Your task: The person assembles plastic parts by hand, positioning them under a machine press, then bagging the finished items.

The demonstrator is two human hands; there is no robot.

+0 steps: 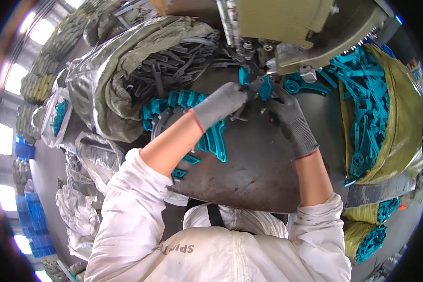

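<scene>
Head view shows dark tabletop (254, 164) amid sacks (402, 122), right hand (289, 113) pinching teal part (265, 89), left hand (223, 102) grip unclear

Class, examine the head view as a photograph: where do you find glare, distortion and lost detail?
Head view: windows along the left blow out to white; head view: the near edge of the table bows, and the corners fall to black; head view: detail is hard to read where the left hand and right hand meet the teal part.
</scene>
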